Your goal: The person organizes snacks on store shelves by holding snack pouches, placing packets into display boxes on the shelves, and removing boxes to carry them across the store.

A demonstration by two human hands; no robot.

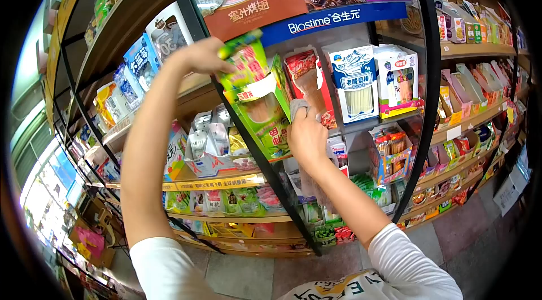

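Observation:
On the left, my left hand [206, 56] is raised with its fingers closed on the top of a green snack packet [244, 54], which is smeared by motion. That packet stands above a green display box [262, 108] with a torn front, tilted on the shelf. My right hand [307, 136] is closed around a bunched grey cloth [298, 107], just right of the green box. Behind this hand stands a red display box [310, 77] with a torn opening. Farther right are a blue and white box [354, 82] and a white, yellow and pink box [397, 82].
A black metal post [248, 130] runs down the unit's left side, and another black post [432, 34] bounds its right. Above the shelf is a blue sign strip [333, 20] with brown and purple cartons over it. An orange and blue box [390, 153] sits lower down.

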